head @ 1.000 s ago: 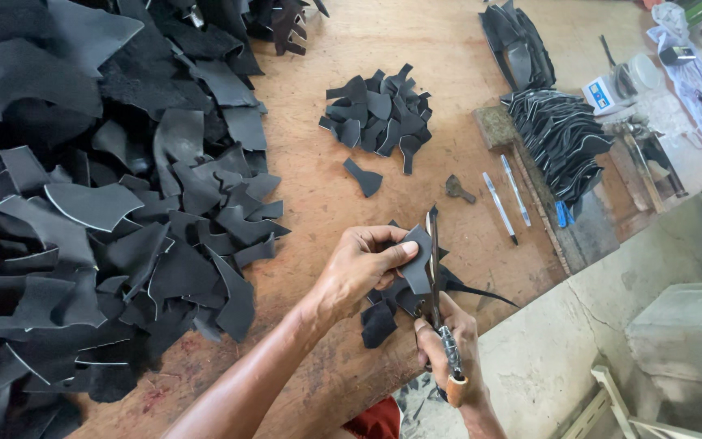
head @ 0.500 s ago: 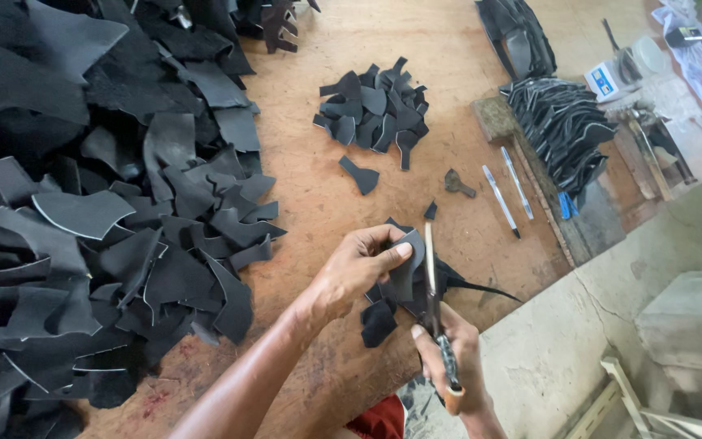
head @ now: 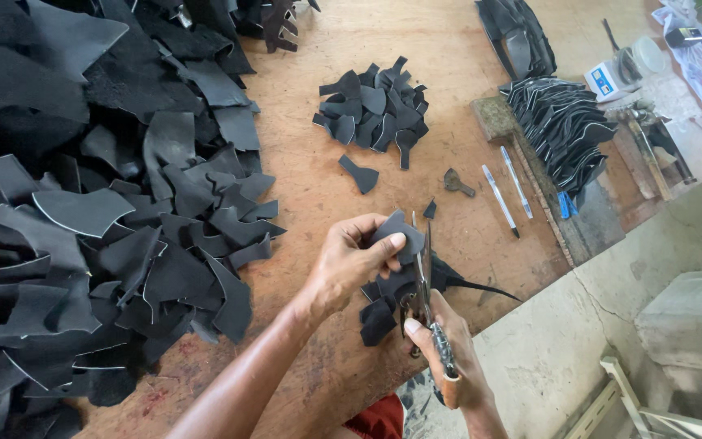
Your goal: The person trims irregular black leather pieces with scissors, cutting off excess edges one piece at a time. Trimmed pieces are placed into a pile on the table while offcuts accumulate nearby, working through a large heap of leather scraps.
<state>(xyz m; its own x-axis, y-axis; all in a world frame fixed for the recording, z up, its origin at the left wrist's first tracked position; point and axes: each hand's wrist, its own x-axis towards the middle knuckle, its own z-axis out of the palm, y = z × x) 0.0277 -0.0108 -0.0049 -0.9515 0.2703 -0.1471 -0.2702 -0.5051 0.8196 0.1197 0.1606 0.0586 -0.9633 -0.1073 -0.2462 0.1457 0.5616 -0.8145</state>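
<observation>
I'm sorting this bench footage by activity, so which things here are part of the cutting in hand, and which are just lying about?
In use:
- left hand holding a dark piece
- right hand working the scissors
- offcuts beneath the hands
- small pile of cut shapes
- big heap of dark scraps

Lying about:
- two pens
- stack of edged pieces
- white device

Black leather scraps (head: 83,211), reddish-brown wooden table (head: 302,171), white pens (head: 507,193)

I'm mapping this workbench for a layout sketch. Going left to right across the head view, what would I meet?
Big heap of black leather offcuts → left hand holding a small black leather piece → two slim white pens → fanned stack of cut black leather shapes → small white digital scale.
</observation>
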